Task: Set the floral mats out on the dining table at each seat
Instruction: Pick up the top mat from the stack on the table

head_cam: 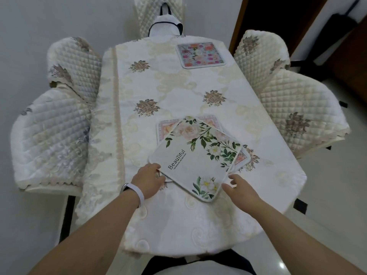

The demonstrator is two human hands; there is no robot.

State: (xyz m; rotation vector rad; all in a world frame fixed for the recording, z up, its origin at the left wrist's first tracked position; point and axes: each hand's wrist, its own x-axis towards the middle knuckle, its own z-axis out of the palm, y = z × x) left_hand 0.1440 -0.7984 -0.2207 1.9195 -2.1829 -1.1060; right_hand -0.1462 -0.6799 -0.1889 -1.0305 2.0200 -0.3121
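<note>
The white mat [195, 155] with green leaves sits skewed on top of a small stack, a pink mat [163, 129] poking out underneath. Left hand [149, 178] has its fingers curled under the stack's near-left corner, pinching it. Right hand [241, 188] is just off the near-right edge, fingers loosely spread, not gripping. Way past the fingertips, a colourful mat [200, 54] lies flat at the far right seat of the table [139, 120].

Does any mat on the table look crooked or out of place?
Yes. The white "Beautiful" mat lies turned diagonally on top of a pink-bordered mat, not set at any seat. The colourful mat at the far right lies flat.
</note>
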